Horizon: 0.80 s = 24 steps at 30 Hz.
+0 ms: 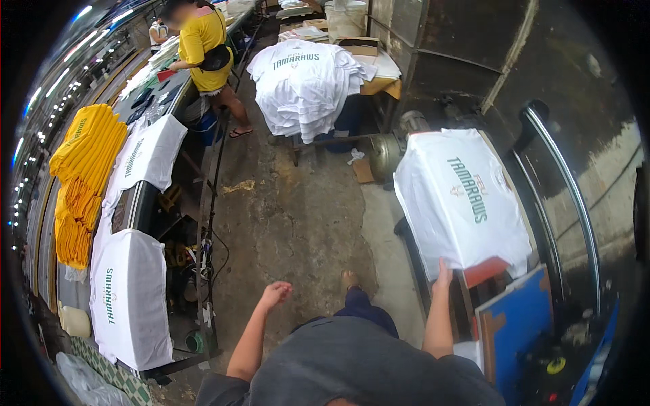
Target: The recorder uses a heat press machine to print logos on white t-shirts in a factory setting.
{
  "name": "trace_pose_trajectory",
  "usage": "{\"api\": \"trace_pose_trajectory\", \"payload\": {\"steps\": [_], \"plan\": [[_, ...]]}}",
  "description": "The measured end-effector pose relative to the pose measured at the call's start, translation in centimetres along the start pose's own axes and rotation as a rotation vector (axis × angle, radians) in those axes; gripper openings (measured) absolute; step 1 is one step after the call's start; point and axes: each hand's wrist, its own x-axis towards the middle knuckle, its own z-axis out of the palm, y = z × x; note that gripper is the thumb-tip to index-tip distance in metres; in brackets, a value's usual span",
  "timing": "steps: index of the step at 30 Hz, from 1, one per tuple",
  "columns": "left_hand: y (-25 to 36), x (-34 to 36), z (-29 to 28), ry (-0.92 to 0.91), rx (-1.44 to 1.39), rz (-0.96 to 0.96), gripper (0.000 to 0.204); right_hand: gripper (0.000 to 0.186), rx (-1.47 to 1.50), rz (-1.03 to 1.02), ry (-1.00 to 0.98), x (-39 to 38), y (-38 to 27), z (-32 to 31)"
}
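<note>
A white T-shirt [433, 203] with green and orange print is spread over a flat platen at the right, its lower edge hanging loose. My right hand [441, 275] is at that near edge, fingers stretched upward and touching the cloth. Beside the shirt's near corner, a reddish-brown board [485, 271] shows from underneath. My left hand [275, 294] hangs over the floor in front of me, its fingers curled in with nothing visible in them.
Printed white shirts [128, 304] lie along the left table, beside stacked yellow shirts [88, 149]. A heap of white shirts [305, 95] covers a table ahead. A person in yellow [203, 47] stands far left. A blue panel [518, 331] leans near my right arm; metal rails [565, 183] curve behind.
</note>
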Motion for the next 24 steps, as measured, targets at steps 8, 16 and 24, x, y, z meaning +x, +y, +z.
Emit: {"api": "trace_pose_trajectory", "payload": {"steps": [8,16,24], "plan": [[22.0,12.6,6.1,0.054,0.083,0.461,0.027,0.030,0.073,-0.132,-0.583,-3.1,-17.9,12.4],[25.7,17.8,18.9,0.167,0.595,0.786,0.039,0.026,0.150,-0.437,-1.366,-9.7,-29.3,22.6],[17.2,6.4,6.2,0.069,0.271,0.428,0.029,0.050,0.601,-0.070,-1.373,-10.7,-28.1,33.3]]}}
